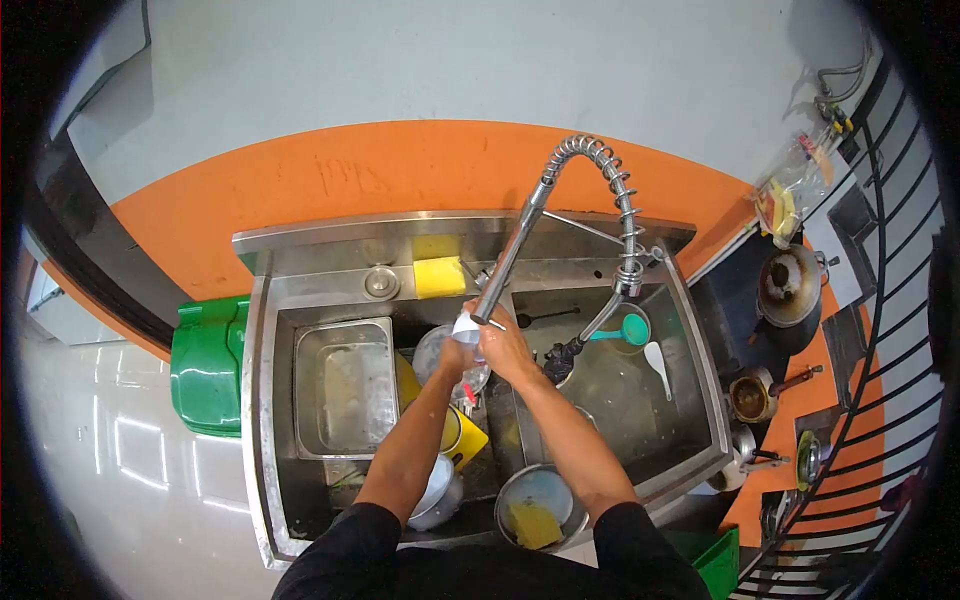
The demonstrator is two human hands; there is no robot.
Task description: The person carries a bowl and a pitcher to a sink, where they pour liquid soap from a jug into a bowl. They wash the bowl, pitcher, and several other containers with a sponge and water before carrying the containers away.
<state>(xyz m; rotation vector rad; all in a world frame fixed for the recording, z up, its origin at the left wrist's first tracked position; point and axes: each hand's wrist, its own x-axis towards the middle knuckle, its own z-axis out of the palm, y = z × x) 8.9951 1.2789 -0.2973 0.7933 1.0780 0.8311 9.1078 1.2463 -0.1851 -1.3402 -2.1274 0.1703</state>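
Above the divider of the steel double sink, my left hand (458, 355) and my right hand (503, 345) are close together. Both are closed on a small whitish, partly see-through container (465, 325), whose exact kind is hidden by the fingers. The faucet's steel pipe (513, 250) comes down right at my hands. Beneath them, the left basin holds a clear bowl (430, 350), a red-handled utensil (469, 394) and a yellow container (466, 440). In the right basin's water lie a green ladle (632, 330) and a white rice paddle (657, 368).
A rectangular steel pan (344, 390) fills the left basin's far side. Near my body stand metal pots (437, 497) and a steel bowl (541, 490) with a yellow sponge (535, 525). A yellow cloth (440, 277) lies on the back ledge. Pans (789, 285) stand at right, behind black railings.
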